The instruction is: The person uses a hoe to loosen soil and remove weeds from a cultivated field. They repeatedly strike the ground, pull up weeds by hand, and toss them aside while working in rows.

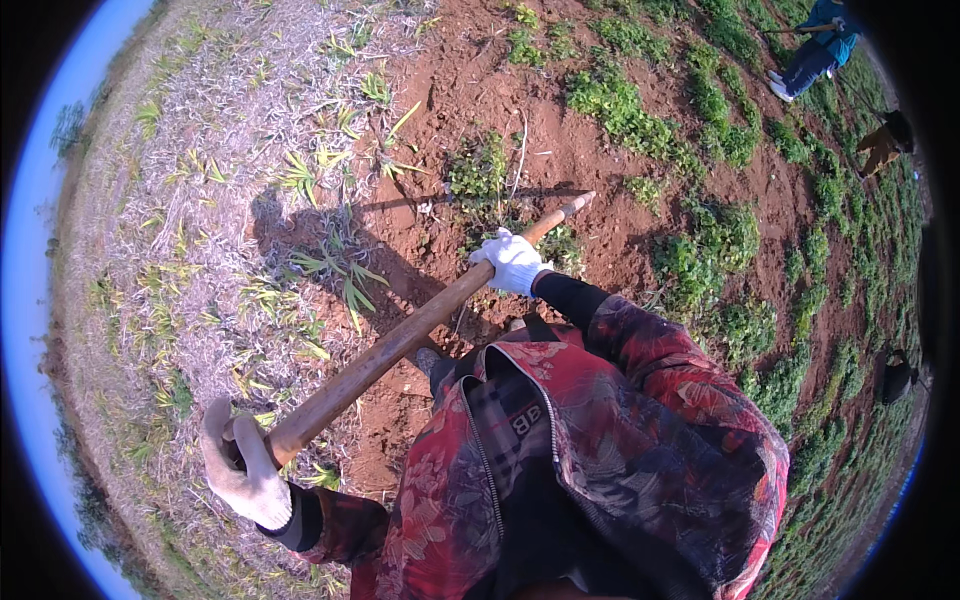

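A long wooden tool handle (382, 364) runs slantwise in front of my body. My left hand (247, 472), in a pale work glove, curls around its thick near end at the lower left. Farther up, my right hand (512, 262), in a white knitted glove, grips the shaft. Past the right hand the handle narrows to a lighter far end (581, 201), held above reddish soil. No tool head can be made out. Beneath the right hand grows a low green leafy plant (480, 169), partly hidden by the glove and handle.
Dry pale grass with green tufts (300, 176) covers the ground at left. Rows of leafy green plants (626, 109) cross the red soil (465, 67) at right. A person (814, 56) with a wooden-handled tool stands at upper right. My shoe (427, 361) shows below the handle.
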{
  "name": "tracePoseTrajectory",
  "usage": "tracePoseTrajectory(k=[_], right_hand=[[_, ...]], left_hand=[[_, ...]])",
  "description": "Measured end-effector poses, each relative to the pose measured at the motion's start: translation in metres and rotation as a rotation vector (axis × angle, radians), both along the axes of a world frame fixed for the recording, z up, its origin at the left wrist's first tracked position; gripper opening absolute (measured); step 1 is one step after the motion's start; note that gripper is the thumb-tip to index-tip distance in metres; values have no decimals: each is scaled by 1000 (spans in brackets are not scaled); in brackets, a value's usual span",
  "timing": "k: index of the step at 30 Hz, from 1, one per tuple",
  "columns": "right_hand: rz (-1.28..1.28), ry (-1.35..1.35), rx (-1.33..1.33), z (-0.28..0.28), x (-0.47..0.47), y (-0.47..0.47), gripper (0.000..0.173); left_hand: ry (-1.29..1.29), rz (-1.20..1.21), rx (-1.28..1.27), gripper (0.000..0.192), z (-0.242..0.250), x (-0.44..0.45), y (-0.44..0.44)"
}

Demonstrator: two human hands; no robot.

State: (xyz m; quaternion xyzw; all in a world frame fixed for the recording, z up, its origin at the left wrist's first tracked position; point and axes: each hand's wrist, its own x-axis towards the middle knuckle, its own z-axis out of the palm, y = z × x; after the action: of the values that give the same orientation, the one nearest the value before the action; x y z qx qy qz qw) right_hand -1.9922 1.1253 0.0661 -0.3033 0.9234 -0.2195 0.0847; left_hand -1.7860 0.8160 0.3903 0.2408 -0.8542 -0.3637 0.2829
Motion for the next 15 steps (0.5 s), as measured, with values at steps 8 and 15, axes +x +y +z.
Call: tracePoseTrajectory(k=[8, 15], right_hand=[[39, -53, -26, 1, 1, 7, 32], [65, -109, 40, -6, 4, 8, 31]], left_hand=[[-191, -386, 9, 29, 23, 4, -6], [-256, -320, 115, 27, 24, 9, -7]])
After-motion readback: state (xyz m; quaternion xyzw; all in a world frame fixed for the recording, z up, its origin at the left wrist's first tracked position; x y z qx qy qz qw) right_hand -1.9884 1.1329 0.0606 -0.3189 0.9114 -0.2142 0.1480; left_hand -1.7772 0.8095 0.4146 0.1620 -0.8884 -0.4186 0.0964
